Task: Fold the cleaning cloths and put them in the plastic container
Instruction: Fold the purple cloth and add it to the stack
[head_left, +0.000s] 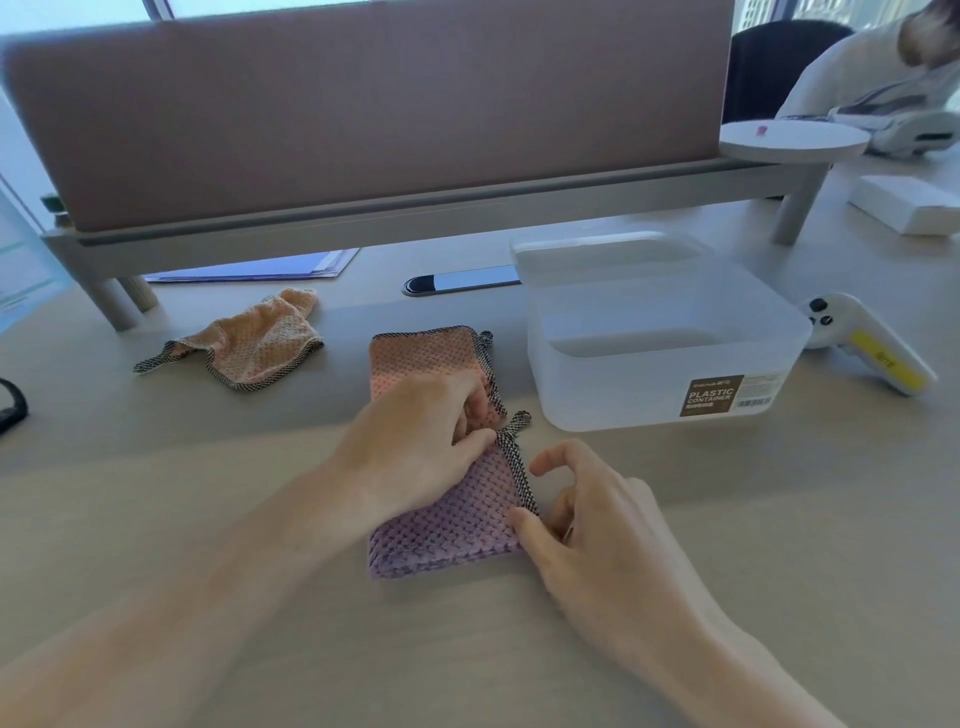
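Far on the left I see a peach cloth (249, 340) lying crumpled on the desk (727, 519), well apart from my hands. Next comes a pink cloth (426, 353), folded flat, a bit farther back in the middle. Its near end is under my left hand (415, 436). That hand is bent, with the fingers pinched together on the top corner of a purple cloth (447, 525), right where a little checkered loop (519, 420) sticks out. The purple cloth is folded and lies flat just in front of the pink one, touching it. A checkered trim (521, 478) runs down its right side. My right hand (597, 525) is on that side. Its thumb touches the trim low down, and the other fingers are curled and loose above the desk, not closed on anything. To the right and farther back stands the plastic container (665, 395), clear and with nothing in it that I can see. Its lid (608, 254) leans behind it. Just past the container lies a white and yellow controller (872, 345).
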